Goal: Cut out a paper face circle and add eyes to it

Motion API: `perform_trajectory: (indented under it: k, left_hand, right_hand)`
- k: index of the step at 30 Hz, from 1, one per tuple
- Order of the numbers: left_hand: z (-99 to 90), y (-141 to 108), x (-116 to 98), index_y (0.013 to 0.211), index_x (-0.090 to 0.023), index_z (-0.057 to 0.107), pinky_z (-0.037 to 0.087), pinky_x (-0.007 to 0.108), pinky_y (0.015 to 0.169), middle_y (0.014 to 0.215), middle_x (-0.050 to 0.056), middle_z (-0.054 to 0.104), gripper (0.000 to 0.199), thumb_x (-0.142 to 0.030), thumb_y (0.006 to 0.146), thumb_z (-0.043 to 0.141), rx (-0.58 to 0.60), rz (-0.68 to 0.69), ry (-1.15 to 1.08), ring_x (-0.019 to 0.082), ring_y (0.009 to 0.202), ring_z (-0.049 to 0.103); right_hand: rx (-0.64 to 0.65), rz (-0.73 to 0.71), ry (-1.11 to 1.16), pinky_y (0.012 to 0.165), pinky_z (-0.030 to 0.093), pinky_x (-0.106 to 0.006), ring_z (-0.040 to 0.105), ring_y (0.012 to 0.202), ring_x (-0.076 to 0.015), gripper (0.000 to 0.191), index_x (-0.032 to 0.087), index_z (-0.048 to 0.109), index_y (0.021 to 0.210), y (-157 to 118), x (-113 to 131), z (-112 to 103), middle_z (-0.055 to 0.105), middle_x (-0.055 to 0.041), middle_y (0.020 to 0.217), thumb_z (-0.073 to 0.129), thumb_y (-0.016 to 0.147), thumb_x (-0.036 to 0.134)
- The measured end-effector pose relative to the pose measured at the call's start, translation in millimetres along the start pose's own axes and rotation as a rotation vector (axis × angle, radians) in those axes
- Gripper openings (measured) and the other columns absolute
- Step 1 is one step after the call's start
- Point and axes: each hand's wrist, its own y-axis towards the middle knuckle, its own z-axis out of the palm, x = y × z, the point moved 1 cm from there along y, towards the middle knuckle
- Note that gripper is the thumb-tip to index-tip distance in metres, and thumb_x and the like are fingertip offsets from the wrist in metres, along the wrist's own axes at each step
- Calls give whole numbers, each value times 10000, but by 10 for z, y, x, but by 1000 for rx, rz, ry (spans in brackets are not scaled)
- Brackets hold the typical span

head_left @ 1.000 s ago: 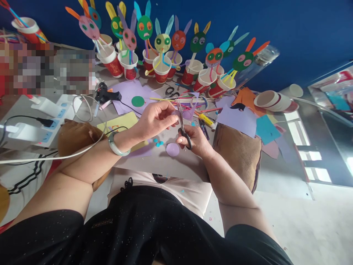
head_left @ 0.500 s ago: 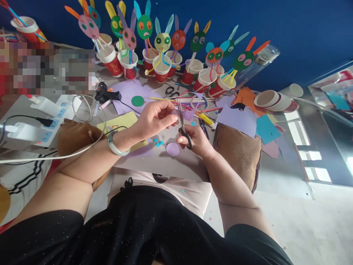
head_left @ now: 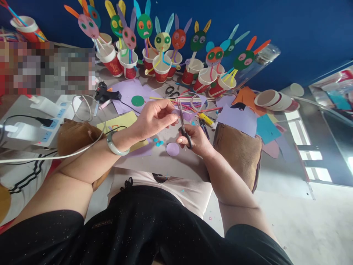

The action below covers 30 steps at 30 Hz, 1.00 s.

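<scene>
Between its thumb and fingers, my left hand pinches a small piece of purple paper. My right hand grips black-handled scissors, whose blades point up and away from me beside that paper. Whether the blades are biting into the paper is hard to see. Below the hands, a purple paper oval lies on the table. Several small blue paper dots are to its left. A green paper oval rests on purple paper farther back.
Red-and-white paper cups with paper rabbit heads line the back. At left are a glue gun and a power strip with a looping cable. A yellow glue stick, coloured sticks and another pair of scissors lie beyond my hands.
Both hands keep nearly the same place. The purple paper at the scissor blades has shifted only slightly.
</scene>
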Motion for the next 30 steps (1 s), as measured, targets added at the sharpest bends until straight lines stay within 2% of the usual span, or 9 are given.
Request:
perform_trajectory:
  k: [8,18,30]
  left_hand:
    - [2,2,12,789,-195,615,567,224,574,718,2,740,100,-223,854,687,40,0,-1,113,628,684]
    - [-7,-1,-5,798,-193,619,568,224,581,738,5,751,101,-226,868,683,37,15,26,111,637,686]
    - [-17,-3,-30,794,-199,624,574,230,577,733,-6,760,83,-203,862,671,21,12,19,112,633,695]
  right_hand:
    - [-3,-9,-17,530,337,-272,484,504,-115,777,216,521,648,15,-19,-4,613,-1,516,811,592,935]
    - [-18,-3,-3,507,332,-269,481,479,-111,794,220,509,626,-2,-1,-5,601,1,496,806,565,954]
    - [-13,-26,-22,520,328,-276,468,481,-109,786,222,506,647,-11,-10,-11,590,7,497,775,615,959]
